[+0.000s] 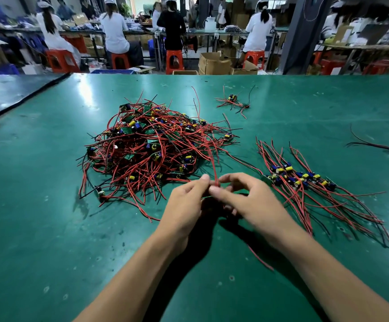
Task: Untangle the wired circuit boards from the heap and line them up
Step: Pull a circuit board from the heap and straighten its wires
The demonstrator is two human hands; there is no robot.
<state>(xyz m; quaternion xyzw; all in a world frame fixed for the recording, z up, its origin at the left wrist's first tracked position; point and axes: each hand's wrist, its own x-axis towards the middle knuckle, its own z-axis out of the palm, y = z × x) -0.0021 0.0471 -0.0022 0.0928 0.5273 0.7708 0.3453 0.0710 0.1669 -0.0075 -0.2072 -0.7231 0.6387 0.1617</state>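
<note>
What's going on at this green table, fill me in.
A person sorts a tangled heap of small green circuit boards with red and black wires on the green table. The left hand and the right hand both pinch one long red wire rising between them, in front of the heap. To the right lies a lined-up row of freed boards; most are not yet sorted.

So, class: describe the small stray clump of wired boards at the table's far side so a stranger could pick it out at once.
Start at the big tangled heap on the green table. Look past its right side toward the far edge: the small clump lies there alone. Unlike the combed-out row nearer on the right, it is a loose knot of few wires.
</note>
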